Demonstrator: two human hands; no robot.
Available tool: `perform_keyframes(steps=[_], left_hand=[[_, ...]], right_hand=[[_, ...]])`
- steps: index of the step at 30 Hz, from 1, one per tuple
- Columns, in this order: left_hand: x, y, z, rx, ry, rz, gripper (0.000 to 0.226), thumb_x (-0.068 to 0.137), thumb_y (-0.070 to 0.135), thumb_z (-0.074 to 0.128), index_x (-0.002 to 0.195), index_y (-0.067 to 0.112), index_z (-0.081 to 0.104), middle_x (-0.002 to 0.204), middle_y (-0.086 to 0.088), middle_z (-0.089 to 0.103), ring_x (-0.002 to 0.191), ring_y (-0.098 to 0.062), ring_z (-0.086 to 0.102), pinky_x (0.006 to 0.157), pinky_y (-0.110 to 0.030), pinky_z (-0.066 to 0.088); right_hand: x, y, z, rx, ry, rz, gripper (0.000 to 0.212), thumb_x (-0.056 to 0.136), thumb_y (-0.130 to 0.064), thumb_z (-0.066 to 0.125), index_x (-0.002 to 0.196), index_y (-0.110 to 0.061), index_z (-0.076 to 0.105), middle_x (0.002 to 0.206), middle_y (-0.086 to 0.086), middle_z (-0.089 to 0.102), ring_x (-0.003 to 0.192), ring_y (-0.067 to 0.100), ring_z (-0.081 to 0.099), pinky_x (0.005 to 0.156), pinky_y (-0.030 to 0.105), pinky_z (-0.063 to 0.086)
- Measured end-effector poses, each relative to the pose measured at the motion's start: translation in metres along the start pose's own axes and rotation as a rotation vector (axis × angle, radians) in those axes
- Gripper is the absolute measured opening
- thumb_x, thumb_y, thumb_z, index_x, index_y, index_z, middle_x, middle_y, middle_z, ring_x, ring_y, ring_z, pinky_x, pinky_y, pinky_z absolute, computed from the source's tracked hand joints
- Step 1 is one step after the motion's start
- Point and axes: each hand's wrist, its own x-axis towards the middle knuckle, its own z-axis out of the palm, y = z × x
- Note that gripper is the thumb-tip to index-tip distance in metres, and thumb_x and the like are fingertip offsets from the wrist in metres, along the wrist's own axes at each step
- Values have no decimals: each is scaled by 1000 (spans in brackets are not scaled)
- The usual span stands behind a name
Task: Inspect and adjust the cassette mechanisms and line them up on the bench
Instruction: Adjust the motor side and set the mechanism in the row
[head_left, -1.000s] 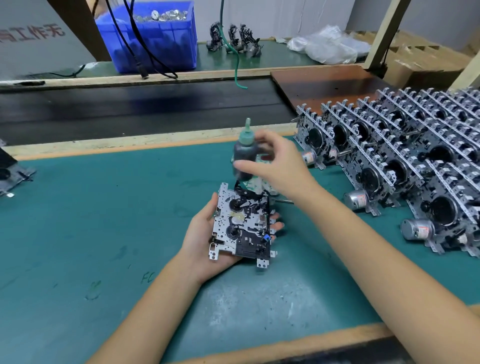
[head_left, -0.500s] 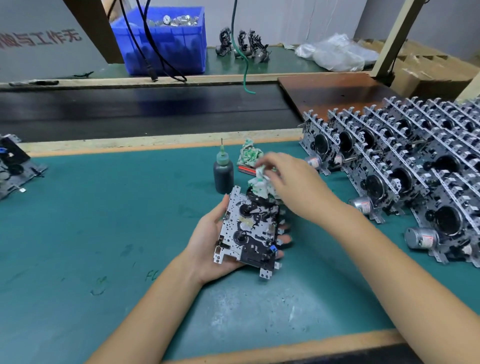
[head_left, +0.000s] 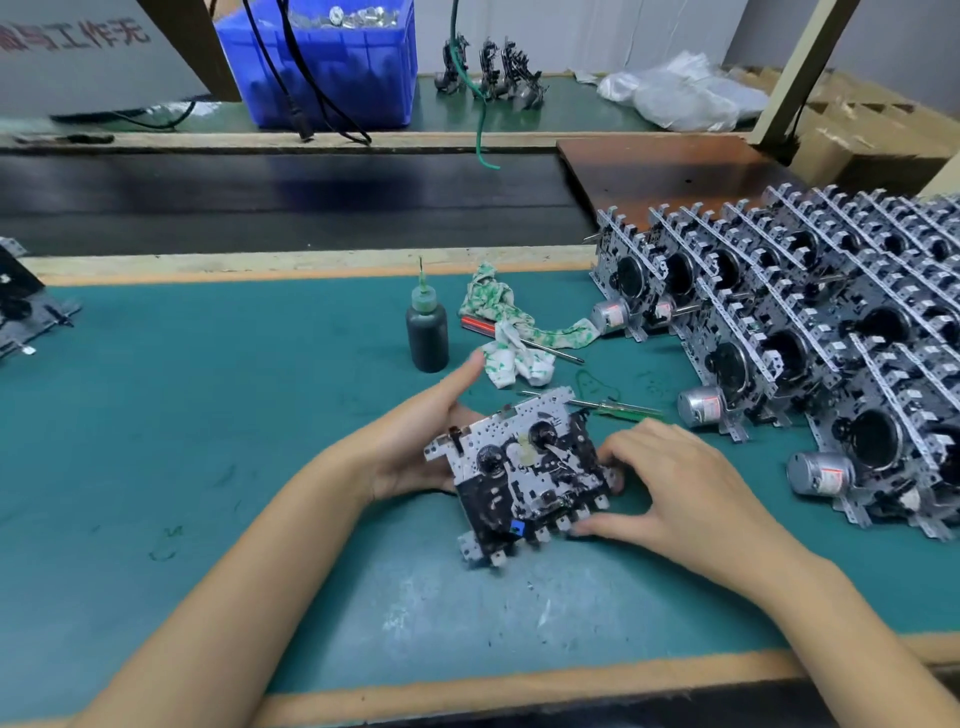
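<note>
A silver and black cassette mechanism (head_left: 524, 467) is held flat above the green mat (head_left: 208, 426) between both hands. My left hand (head_left: 415, 441) cups its left and far side from beneath, with the thumb raised and pointing away. My right hand (head_left: 670, 488) grips its right side, with the thumb under the row of tabs on the near edge and the fingers curled at the right edge. Several finished mechanisms (head_left: 810, 332) with silver motors stand upright in slanted rows at the right.
A dark oiler bottle (head_left: 427, 332) stands upright behind the hands. Beside it lie a stained rag (head_left: 511, 332), a red-handled tool (head_left: 480, 323) and a green screwdriver (head_left: 618, 408). Another mechanism (head_left: 21, 312) lies at the far left. A blue bin (head_left: 332, 67) sits beyond the dark conveyor (head_left: 285, 202).
My right hand set the oiler bottle down on the mat, touched the rag, then came to the mechanism's right side. The mechanism has turned from lengthwise to crosswise between both hands.
</note>
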Motion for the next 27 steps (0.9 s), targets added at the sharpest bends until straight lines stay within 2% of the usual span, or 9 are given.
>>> perform_keyframes(steps=[2, 5, 8, 10, 12, 15, 17, 23, 27], left_hand=[[-8, -2, 1, -41, 233, 121, 72, 78, 73, 40, 79, 10, 76, 85, -11, 74, 71, -23, 71, 62, -30, 58], [-31, -24, 5, 553, 655, 380, 73, 67, 89, 35, 75, 21, 60, 58, 4, 65, 50, -13, 60, 61, -34, 51], [-53, -46, 25, 1125, 671, 352, 74, 55, 97, 18, 71, 30, 45, 57, 6, 57, 58, -10, 55, 57, -32, 41], [-54, -54, 35, 1332, 737, 292, 76, 50, 101, 10, 74, 34, 36, 67, 5, 62, 71, -14, 62, 59, -31, 37], [-52, -53, 39, 1315, 818, 313, 73, 49, 97, 11, 71, 32, 37, 66, 1, 64, 73, -20, 65, 57, -31, 33], [-46, -55, 37, 1284, 845, 506, 67, 60, 91, 42, 56, 24, 42, 41, -4, 52, 43, -27, 58, 42, -27, 33], [-43, -60, 38, 1287, 866, 585, 62, 59, 80, 46, 48, 18, 49, 32, -3, 44, 32, -25, 50, 34, -25, 35], [-37, -59, 35, 1231, 940, 584, 60, 57, 72, 46, 45, 13, 49, 29, -4, 38, 27, -26, 46, 36, -23, 34], [-37, -61, 28, 1244, 850, 631, 67, 57, 80, 46, 50, 14, 49, 32, -2, 40, 30, -25, 47, 35, -26, 34]], right_hand=[[-6, -1, 5, 76, 63, 31, 56, 58, -83, 47, 71, -29, 43, 68, -16, 43, 70, 9, 43, 60, 16, 30], [-10, -7, 13, 18, 179, 8, 56, 64, -81, 49, 63, -27, 34, 64, -15, 38, 64, 10, 43, 56, 21, 32], [-7, -13, 19, -58, 276, -28, 51, 71, -73, 45, 63, -24, 32, 61, -14, 33, 58, 9, 36, 52, 22, 31], [-7, -14, 20, -77, 293, -45, 49, 75, -69, 44, 62, -21, 38, 60, -13, 31, 56, 9, 32, 48, 22, 29], [-8, -13, 21, -102, 284, -96, 48, 76, -64, 46, 61, -19, 43, 59, -12, 33, 54, 9, 31, 46, 20, 29], [-8, -12, 21, -100, 290, -106, 50, 78, -60, 46, 56, -15, 45, 51, -7, 42, 48, 13, 41, 39, 21, 35], [-8, -12, 23, -101, 304, -101, 51, 78, -60, 46, 55, -14, 45, 49, -6, 43, 47, 14, 44, 37, 22, 36], [-11, -9, 28, -15, 288, -147, 50, 69, -63, 54, 55, -16, 43, 50, -7, 43, 46, 13, 41, 42, 21, 36], [-8, -9, 30, -53, 349, -119, 47, 74, -57, 51, 53, -16, 42, 46, -4, 42, 43, 15, 43, 36, 21, 37]])
